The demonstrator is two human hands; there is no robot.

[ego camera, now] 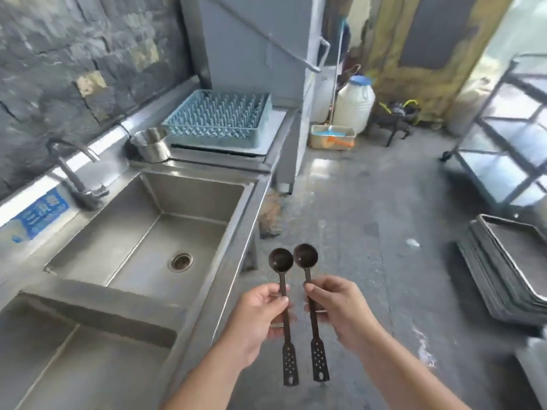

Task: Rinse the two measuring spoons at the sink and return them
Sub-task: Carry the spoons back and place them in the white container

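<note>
I hold two dark long-handled measuring spoons side by side over the floor, just right of the counter's front edge. My left hand point(260, 313) pinches the left spoon point(281, 263) by its handle. My right hand point(340, 309) grips the right spoon point(306, 255) the same way. Both bowls point away from me, and both perforated handle ends hang below my hands. The steel sink point(88, 258) with its round drain point(181, 261) lies to the left. Its dark faucet point(75, 173) stands at the back wall with no water running.
A second basin point(35, 350) sits nearer at the lower left. Behind the sink stand a steel cup point(152, 145) and a blue dish rack point(219, 118). A stack of trays point(509, 270), a metal trolley point(503, 119) and a white jug point(355, 103) occupy the right side of the floor.
</note>
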